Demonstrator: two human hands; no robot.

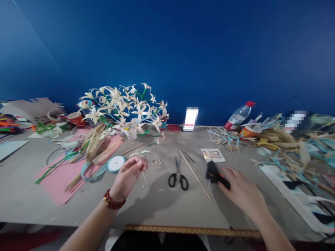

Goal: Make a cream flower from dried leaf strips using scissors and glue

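Observation:
My left hand, a red bead bracelet on its wrist, is closed in a pinch over the table. Pale curved petals of a small white flower show just above its fingertips, and a thin pale strand hangs below. My right hand is slightly blurred. Its thumb and fingers close around the handle of a black glue gun, which is low over the table beside a printed white card. Between my hands lie black-handled scissors, blades pointing away, and a thin wooden stick.
White flowers on green stems stand in cups at the back. Dried husks and a ribbon roll lie on pink paper. A red-capped bottle leans at the back right, near tangled strips and a white power strip.

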